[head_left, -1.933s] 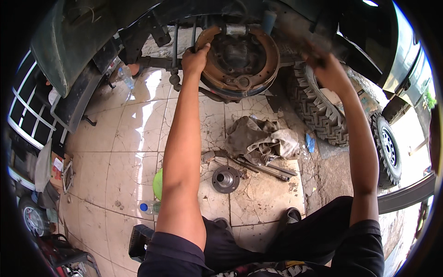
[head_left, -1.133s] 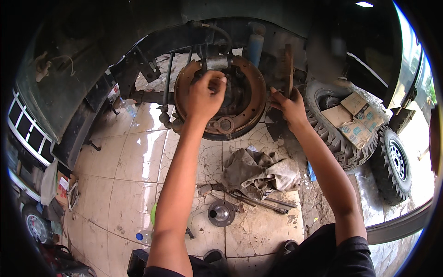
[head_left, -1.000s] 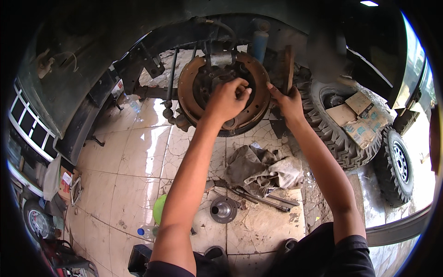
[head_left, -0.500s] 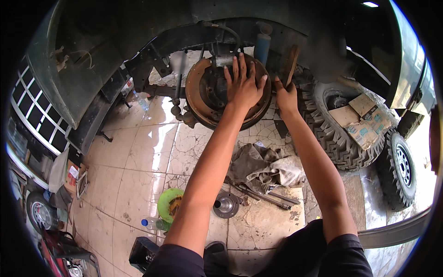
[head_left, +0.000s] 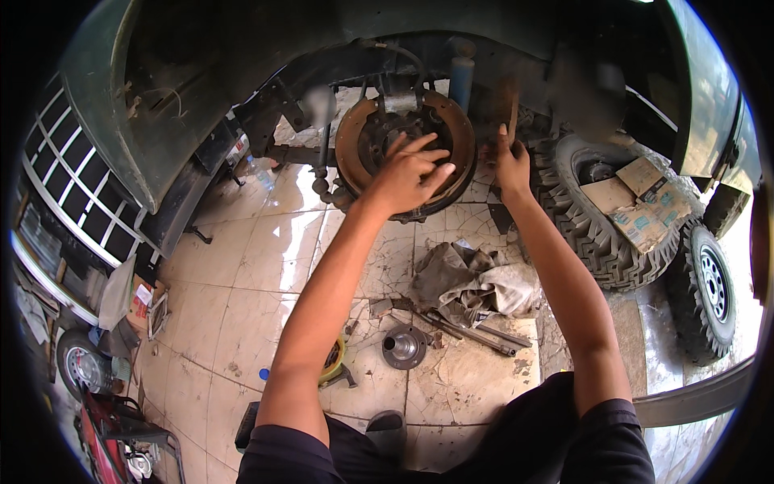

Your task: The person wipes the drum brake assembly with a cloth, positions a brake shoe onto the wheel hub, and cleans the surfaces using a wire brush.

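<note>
My left hand is open, fingers spread over the lower middle of the drum brake assembly. Part of the hub is hidden behind it. Two curved, rust-brown brake shoes line the round assembly, with a pale wheel cylinder at the top. To the right of the brake, my right hand is closed round the lower end of what looks like a wooden brush, held upright. Its upper part is blurred.
A blue shock absorber stands behind the brake. On the tiled floor lie a crumpled rag, metal rods and a flanged hub. Large tyres lie at the right, one bearing cardboard. A yellow-green bowl sits beside my left forearm.
My left hand has moved down from the top right of the brake towards its lower middle, uncovering the wheel cylinder. My right hand still holds the brush. The whole view has shifted slightly.
</note>
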Available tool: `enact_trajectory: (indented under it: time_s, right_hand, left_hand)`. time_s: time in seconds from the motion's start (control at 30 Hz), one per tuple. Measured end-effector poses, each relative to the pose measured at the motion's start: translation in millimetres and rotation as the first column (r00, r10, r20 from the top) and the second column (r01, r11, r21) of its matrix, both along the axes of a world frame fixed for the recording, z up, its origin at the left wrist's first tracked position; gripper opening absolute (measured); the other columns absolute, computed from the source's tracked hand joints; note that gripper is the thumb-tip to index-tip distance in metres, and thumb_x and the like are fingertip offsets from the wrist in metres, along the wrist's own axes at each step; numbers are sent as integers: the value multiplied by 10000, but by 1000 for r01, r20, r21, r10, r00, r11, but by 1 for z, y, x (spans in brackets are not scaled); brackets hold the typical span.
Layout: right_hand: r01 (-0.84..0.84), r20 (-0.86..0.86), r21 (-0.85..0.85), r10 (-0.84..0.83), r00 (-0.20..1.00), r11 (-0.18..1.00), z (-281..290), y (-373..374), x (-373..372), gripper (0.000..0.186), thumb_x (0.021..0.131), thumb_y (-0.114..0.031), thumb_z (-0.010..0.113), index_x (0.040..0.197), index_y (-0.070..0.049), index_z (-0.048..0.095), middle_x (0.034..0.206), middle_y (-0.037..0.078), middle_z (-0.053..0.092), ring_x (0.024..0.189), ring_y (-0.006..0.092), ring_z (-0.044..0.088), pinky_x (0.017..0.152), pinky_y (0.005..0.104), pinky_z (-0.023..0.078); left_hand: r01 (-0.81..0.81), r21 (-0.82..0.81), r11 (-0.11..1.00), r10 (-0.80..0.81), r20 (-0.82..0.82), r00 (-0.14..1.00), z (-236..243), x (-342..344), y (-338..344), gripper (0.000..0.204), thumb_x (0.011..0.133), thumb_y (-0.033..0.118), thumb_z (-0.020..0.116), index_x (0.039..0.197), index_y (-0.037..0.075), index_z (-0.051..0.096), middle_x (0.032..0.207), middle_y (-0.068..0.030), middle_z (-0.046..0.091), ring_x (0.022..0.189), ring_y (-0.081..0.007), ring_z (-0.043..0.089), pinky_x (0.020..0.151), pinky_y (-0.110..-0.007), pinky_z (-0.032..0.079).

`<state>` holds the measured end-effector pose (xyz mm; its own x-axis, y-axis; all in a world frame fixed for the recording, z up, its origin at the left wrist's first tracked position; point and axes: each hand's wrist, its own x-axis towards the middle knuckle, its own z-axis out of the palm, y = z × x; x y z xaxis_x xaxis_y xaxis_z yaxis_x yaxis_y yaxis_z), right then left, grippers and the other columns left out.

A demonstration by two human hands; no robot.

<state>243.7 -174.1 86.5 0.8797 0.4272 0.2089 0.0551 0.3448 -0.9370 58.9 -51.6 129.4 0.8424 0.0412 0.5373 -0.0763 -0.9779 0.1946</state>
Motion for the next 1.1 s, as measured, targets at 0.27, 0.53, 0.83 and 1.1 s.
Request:
enact_trajectory:
  time_s: [0.27, 0.53, 0.83, 1.1]
  right_hand:
    - [149, 576, -51, -93, 812, 988, -3, -30, 36, 348, 910, -188, 656, 1141, 26, 508, 883, 92, 630, 763, 131, 574, 675, 273, 469]
    - [167, 671, -391, 156, 725, 905, 51, -15, -84, 590, 961, -421, 540, 1425, -83, 406, 1080, 279, 652, 1003, 388, 646, 883, 422, 489]
    - [291, 797, -566, 421, 434, 771, 44, 34, -146, 576, 933, -220, 543, 1479, -167, 366, 834, 286, 659, 817, 469, 636, 780, 513, 506]
    - [319, 807, -578, 466, 363, 751, 46, 45, -166, 620, 903, -161, 554, 1487, -177, 347, 731, 269, 643, 738, 460, 636, 714, 535, 500]
  left_hand:
    - [-247, -588, 770, 586, 500, 638, -8, -41, 84, 206, 851, 166, 661, 767, -13, 599, 733, -159, 651, 673, -270, 613, 640, -376, 467]
    - [375, -920, -109, 502, 275, 820, -72, -29, 131, 499, 960, 447, 515, 1293, 77, 488, 1244, -114, 563, 1179, -220, 497, 966, -404, 433]
    - [293, -921, -255, 289, 217, 933, -54, -37, 98, 669, 951, 591, 461, 1408, 103, 446, 1455, -100, 452, 1325, -279, 429, 1087, -457, 347]
    - [383, -894, -231, 314, 304, 900, -64, -37, 104, 797, 888, 627, 560, 1418, 47, 425, 1407, -132, 494, 1277, -271, 487, 1069, -430, 395]
